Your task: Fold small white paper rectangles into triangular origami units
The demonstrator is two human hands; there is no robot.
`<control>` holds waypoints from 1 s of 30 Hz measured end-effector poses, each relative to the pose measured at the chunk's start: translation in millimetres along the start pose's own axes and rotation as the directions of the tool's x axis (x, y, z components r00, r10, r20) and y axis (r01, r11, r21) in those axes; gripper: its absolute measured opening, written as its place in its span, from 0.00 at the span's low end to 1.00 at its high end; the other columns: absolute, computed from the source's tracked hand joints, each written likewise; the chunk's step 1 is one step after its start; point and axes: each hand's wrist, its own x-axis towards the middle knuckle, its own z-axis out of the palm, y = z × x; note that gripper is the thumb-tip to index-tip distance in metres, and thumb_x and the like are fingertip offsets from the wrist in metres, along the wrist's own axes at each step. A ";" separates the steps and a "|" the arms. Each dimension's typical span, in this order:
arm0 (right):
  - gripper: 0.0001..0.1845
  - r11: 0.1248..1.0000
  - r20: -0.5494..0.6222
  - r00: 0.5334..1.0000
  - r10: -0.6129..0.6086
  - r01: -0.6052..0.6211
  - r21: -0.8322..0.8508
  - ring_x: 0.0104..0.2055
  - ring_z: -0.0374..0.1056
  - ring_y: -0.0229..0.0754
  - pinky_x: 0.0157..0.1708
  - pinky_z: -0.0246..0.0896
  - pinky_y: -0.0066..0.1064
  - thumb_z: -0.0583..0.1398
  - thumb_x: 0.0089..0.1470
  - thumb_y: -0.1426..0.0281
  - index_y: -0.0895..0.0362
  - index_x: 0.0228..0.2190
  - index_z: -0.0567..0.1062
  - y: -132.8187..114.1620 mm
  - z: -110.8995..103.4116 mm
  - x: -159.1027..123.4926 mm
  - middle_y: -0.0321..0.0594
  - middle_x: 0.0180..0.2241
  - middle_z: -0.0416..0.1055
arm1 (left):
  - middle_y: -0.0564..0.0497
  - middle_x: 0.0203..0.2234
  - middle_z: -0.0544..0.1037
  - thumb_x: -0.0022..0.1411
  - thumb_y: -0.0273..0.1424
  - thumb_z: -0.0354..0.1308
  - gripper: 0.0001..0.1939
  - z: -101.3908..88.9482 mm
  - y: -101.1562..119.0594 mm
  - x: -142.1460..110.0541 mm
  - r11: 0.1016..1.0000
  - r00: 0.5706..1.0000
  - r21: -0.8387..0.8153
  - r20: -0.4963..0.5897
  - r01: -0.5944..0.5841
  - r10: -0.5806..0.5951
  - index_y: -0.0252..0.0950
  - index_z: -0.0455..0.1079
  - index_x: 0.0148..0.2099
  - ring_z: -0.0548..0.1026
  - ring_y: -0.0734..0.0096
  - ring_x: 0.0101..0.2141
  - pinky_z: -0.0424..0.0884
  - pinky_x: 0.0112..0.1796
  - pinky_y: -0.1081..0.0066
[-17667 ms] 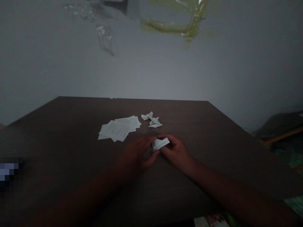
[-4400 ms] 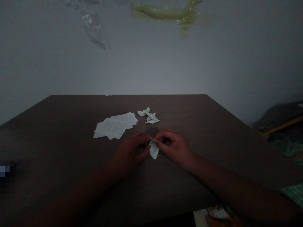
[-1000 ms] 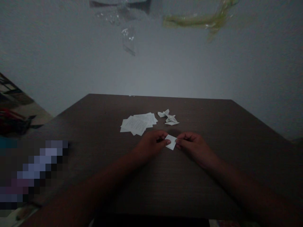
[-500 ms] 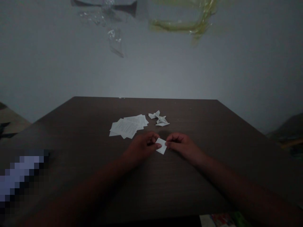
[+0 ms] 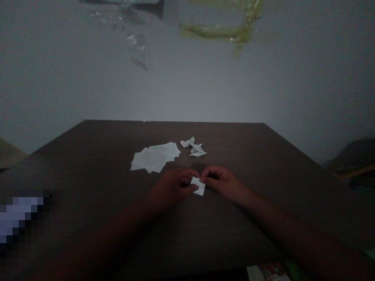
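Item: a pixelated object (image 5: 22, 214), set at the left side of the brown table (image 5: 234, 234). Item: clear tape (image 5: 137, 50), stuck on the wall (image 5: 205, 86). Item: printed sheets (image 5: 154, 157), laid overlapping in a loose fan. Item: left hand (image 5: 172, 186), narrowed, the left edge of a small paper square (image 5: 200, 189) being pinched by it. The square is held low over the table, nearer the viewer than the sheets. Item: folded paper pieces (image 5: 197, 150), grouped just beyond the hands. Item: yellow tape (image 5: 216, 32), also wall-mounted. Item: right hand (image 5: 223, 182), narrowed, the square's upper right edge being gripped between thumb and fingers.
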 end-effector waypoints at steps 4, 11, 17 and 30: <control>0.09 0.983 0.000 0.996 -0.089 0.087 -0.164 0.37 0.72 0.44 0.42 0.68 0.37 0.68 0.66 0.63 0.52 0.34 0.79 3.0 2.6 -2.1 0.37 0.33 0.78 | 0.50 0.37 0.87 0.72 0.33 0.65 0.08 1.1 1.0 0.4 0.996 0.998 0.078 0.031 0.052 -0.055 0.40 0.85 0.48 0.82 0.62 0.38 0.76 0.42 0.65; 0.05 0.722 0.172 0.896 -0.410 0.434 -0.539 0.50 0.78 0.50 0.55 0.74 0.45 0.65 0.71 0.74 0.53 0.44 0.82 4.0 6.4 -8.3 0.44 0.44 0.83 | 0.45 0.41 0.85 0.76 0.24 0.63 0.07 10.8 -4.8 3.5 0.859 0.999 0.511 0.028 0.021 -0.041 0.35 0.83 0.47 0.83 0.54 0.45 0.78 0.52 0.58; 0.12 0.556 0.424 0.845 -0.326 0.534 -0.636 0.55 0.80 0.52 0.64 0.73 0.50 0.64 0.71 0.78 0.54 0.47 0.86 -1.6 6.4 -14.4 0.47 0.52 0.87 | 0.40 0.50 0.82 0.75 0.23 0.63 0.10 -3.8 -12.7 2.6 0.797 0.990 0.600 0.137 -0.073 -0.012 0.34 0.86 0.50 0.80 0.49 0.53 0.77 0.57 0.54; 0.11 0.534 0.424 0.888 -0.176 0.448 -0.717 0.59 0.79 0.57 0.67 0.70 0.57 0.66 0.72 0.73 0.52 0.50 0.88 -17.0 -0.9 -22.9 0.46 0.55 0.88 | 0.41 0.53 0.84 0.76 0.31 0.66 0.09 -26.2 3.6 -1.1 0.588 0.977 0.803 0.192 -0.098 -0.098 0.43 0.89 0.48 0.77 0.40 0.57 0.70 0.57 0.44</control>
